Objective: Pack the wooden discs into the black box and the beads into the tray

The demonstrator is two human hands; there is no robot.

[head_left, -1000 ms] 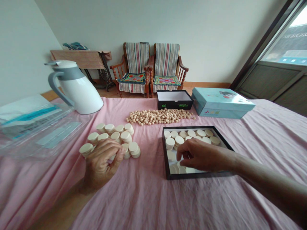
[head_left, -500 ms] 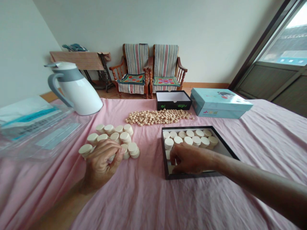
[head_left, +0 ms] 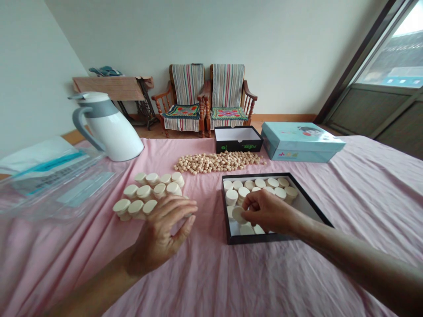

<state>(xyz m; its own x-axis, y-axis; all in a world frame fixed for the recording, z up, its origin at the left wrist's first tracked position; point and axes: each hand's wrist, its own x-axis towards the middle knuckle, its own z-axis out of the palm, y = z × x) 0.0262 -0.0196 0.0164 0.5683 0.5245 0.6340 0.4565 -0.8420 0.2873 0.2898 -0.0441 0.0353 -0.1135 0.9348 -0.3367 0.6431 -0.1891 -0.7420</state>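
Observation:
My left hand (head_left: 165, 224) is curved over the front right end of the rows of stacked pale wooden discs (head_left: 144, 192). Its thumb and fingers close around discs there, mostly hidden behind the hand. On the right, a shallow black-rimmed box lid (head_left: 312, 209) holds more of the round discs, stacked in rows at its back and lying loose near its front. Inside it, my right hand (head_left: 269, 211) pinches one wooden disc (head_left: 238, 214), tilted, between thumb and fingers above the front left part.
Behind the discs lies a heap of small wooden pieces (head_left: 214, 162). A black open box (head_left: 238, 140) and a light-blue box (head_left: 302, 143) stand at the back. To the left are a white jug (head_left: 115, 134) and clear plastic packaging (head_left: 79, 185) on the pink cloth (head_left: 205, 273).
My left hand has shifted right, over the end of the front row. My right hand has lifted slightly, and a disc now shows in its fingers. The view has tilted a little.

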